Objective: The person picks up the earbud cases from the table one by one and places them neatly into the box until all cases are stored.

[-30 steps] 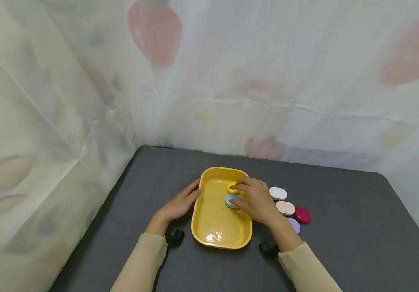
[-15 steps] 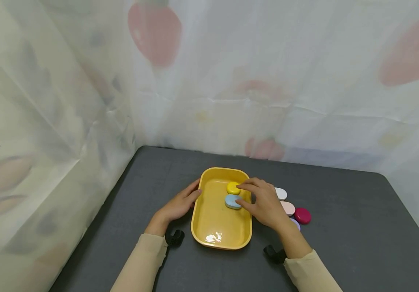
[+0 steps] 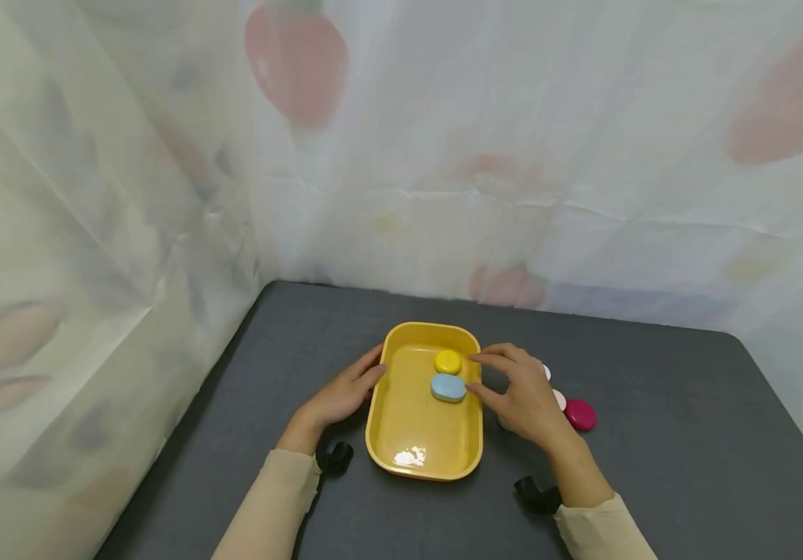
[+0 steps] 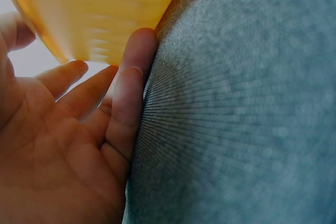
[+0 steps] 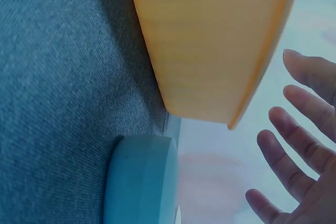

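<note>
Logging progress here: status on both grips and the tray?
Left grip touching tray. Right grip empty, at tray's right. Yellow piece, blue piece inside tray. Nothing visibly blocking.

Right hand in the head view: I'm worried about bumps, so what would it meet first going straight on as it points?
Probably the blue oval block, seen right beside the thumb tip of the right hand. Height is unclear, though, and the hand might pass above it.

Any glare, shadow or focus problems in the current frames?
Head: bright glare on the floor of the yellow tray, toward its near end; left wrist: the tabletop looks bluish and blurs toward the frame's right; right wrist: dark shadow beside the tray, with the curtain behind out of focus.
</note>
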`<state>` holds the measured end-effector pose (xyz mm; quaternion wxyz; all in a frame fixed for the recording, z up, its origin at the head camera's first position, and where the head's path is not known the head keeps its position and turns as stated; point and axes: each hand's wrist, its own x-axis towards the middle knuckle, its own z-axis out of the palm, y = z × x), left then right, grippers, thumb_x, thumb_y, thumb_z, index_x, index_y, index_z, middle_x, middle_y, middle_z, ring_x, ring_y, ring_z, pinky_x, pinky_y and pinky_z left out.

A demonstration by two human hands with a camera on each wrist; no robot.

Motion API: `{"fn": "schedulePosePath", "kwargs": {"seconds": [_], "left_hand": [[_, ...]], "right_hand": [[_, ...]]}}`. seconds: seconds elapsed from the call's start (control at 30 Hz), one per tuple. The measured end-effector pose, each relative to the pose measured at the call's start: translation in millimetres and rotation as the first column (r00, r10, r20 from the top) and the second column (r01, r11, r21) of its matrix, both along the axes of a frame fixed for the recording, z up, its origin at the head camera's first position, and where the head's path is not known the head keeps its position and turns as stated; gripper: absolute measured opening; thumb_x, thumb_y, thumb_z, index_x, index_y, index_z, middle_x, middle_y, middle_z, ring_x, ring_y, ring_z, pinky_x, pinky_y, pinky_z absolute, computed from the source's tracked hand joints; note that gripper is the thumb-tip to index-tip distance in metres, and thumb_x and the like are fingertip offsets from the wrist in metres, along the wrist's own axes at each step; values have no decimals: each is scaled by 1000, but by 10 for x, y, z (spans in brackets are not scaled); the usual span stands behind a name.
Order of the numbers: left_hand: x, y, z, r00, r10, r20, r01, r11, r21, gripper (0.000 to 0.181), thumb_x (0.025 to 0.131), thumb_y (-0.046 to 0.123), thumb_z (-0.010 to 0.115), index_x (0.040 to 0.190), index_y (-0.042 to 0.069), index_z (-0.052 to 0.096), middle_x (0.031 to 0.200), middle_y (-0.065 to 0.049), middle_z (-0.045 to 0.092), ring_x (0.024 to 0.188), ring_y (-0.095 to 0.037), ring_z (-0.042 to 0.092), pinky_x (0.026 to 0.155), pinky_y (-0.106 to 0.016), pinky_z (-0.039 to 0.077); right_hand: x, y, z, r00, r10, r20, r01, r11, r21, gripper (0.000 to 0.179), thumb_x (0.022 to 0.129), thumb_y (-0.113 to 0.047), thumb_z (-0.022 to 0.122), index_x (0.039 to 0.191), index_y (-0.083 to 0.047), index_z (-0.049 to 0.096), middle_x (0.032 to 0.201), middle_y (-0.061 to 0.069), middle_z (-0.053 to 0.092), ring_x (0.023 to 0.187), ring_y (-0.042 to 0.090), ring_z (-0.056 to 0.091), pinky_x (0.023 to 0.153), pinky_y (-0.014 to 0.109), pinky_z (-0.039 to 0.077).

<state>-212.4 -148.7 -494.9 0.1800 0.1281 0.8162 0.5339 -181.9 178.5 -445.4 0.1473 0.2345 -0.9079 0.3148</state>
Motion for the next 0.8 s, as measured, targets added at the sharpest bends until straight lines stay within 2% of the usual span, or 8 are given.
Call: {"fn": "schedulePosePath", "kwargs": {"seconds": [0.2, 0.4, 0.6, 0.8], "left_hand": [[18, -18, 1, 1000, -2, 6, 2, 1000, 6, 61, 110, 56, 40, 165, 39, 21, 170, 3, 30, 140, -24, 53, 106, -46, 52], [33, -32, 7, 1000, -9, 1, 9, 1000, 14, 61, 110, 55, 40, 166, 37, 20, 171, -1, 28, 142, -28, 51, 106, -47, 52], [29, -37, 6, 1000, 0, 7, 0, 1000, 2, 62, 110, 56, 39, 165, 37, 20, 171, -2, 29, 142, -28, 50, 108, -49, 51], [25, -32, 2, 1000, 18, 17, -18, 1000, -8, 60, 109, 56, 41, 164, 41, 22, 169, 1, 32, 140, -25, 53, 107, -47, 52]], "right_hand": [[32, 43, 18, 1000, -20, 20, 21, 1000, -21, 44, 83, -26, 90, 124, -16, 76, 124, 4, 67, 112, 29, 63, 101, 61, 43], [23, 109, 17, 999, -26, 26, 26, 999, -23, 45, 85, -26, 89, 126, -13, 75, 126, 6, 67, 112, 31, 63, 98, 59, 45], [7, 180, 8, 1000, -22, 20, 22, 1000, -22, 46, 86, -27, 88, 128, -15, 74, 127, 7, 66, 113, 31, 63, 97, 58, 50], [21, 264, 46, 996, -31, 78, 33, 999, -17, 49, 87, -28, 86, 133, -16, 72, 131, 7, 64, 117, 33, 62, 94, 56, 55]]}}
